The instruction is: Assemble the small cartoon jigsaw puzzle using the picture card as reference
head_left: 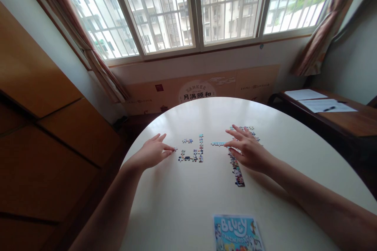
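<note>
A small puzzle piece [176,149] is at the tips of the left hand [153,151], its thumb and pointing finger pinched on it. Just beside it, joined pieces [201,153] make a corner shape on the white table [182,200]. The right hand [246,148] has its fingers spread over a long puzzle strip [238,173]. A blue picture card [237,235] lies on the near side. I think pieces are being matched up; the next move calls for a soft touch and careful turning.
</note>
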`<state>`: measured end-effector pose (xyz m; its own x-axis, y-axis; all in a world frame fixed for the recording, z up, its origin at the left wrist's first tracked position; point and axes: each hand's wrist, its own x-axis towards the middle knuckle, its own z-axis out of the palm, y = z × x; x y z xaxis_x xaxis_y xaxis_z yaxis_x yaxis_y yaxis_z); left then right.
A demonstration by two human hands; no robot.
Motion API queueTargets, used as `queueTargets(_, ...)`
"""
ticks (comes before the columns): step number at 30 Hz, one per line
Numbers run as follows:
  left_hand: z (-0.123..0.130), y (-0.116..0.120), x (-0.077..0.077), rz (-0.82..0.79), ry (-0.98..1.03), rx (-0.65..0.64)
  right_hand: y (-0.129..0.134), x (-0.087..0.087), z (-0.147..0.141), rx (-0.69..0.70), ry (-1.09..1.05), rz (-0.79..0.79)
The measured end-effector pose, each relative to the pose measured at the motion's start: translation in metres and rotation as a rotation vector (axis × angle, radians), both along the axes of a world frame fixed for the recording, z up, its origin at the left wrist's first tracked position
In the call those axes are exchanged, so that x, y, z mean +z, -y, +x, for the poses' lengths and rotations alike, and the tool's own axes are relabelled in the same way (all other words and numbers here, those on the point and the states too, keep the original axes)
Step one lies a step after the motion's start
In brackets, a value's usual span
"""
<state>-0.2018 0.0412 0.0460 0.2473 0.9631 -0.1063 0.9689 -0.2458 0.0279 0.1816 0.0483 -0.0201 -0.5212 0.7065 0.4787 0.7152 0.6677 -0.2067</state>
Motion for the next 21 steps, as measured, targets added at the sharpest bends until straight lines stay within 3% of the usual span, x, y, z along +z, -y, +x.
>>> queueTargets(6, 0.026, -0.003, -0.009, 0.072, 0.089, -0.099, 0.000, 0.001, -0.001, 0.005, 0.003, 0.023)
queueTargets(12, 0.024, -0.009, -0.019, 0.146, 0.129, -0.227, 0.000, 0.001, 0.000, 0.006, 0.000, 0.016)
queueTargets(16, 0.024, -0.012, -0.020, 0.186, 0.153, -0.231, 0.001, 0.002, 0.000, 0.003, -0.003, 0.010)
queueTargets(21, 0.023, -0.022, -0.027, 0.347, 0.235, -0.180, 0.000, 0.004, 0.001, -0.009, 0.004, -0.006)
